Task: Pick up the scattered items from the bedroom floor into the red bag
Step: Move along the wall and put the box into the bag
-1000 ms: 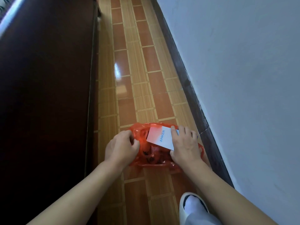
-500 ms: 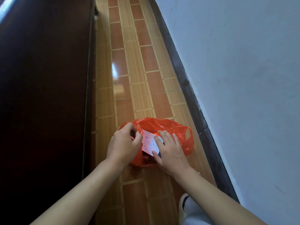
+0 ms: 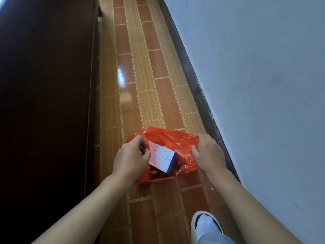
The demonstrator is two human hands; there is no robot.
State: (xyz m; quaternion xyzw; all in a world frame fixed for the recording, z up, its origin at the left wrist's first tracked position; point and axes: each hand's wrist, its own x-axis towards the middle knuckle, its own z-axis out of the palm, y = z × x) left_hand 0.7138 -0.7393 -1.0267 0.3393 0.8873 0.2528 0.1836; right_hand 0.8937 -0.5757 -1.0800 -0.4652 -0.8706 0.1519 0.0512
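The red bag (image 3: 177, 140) sits on the tiled floor between my hands, its mouth open toward me. A white box with blue dots (image 3: 161, 158) lies tilted in the mouth, on top of dark items inside. My left hand (image 3: 131, 159) pinches the bag's left rim, and the box's left corner rests against its fingers. My right hand (image 3: 210, 154) grips the plastic on the bag's right side, thumb pressed into it, apart from the box.
A tall dark wooden piece of furniture (image 3: 45, 103) lines the left. A pale wall (image 3: 263, 85) with a dark skirting board (image 3: 195, 85) runs along the right. My foot in a white slipper (image 3: 205, 224) stands at the bottom right. The narrow tiled floor (image 3: 140, 67) stretches ahead.
My right hand has let go of the white box and moved right onto the bag's side. The box has dropped into the bag's mouth. My left hand keeps hold of the rim.
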